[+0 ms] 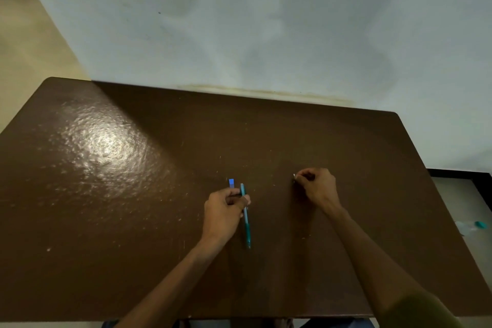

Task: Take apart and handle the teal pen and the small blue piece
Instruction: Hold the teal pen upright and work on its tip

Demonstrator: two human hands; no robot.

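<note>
A teal pen [246, 221] lies lengthwise on the brown table [133, 208], its far end under the fingers of my left hand [223, 210], which pinches it near the top. A small blue piece [231, 182] sits on the table just beyond those fingers, left of the pen's far tip. My right hand [318, 186] rests on the table to the right, fingers curled around a tiny pale part [294, 176] that sticks out at the fingertips; what that part is cannot be told.
The table's far edge meets a pale wall [266, 34]. At the right, past the table's edge, a lower surface holds a clear plastic item with a teal cap [480, 224]. Floor shows at the left.
</note>
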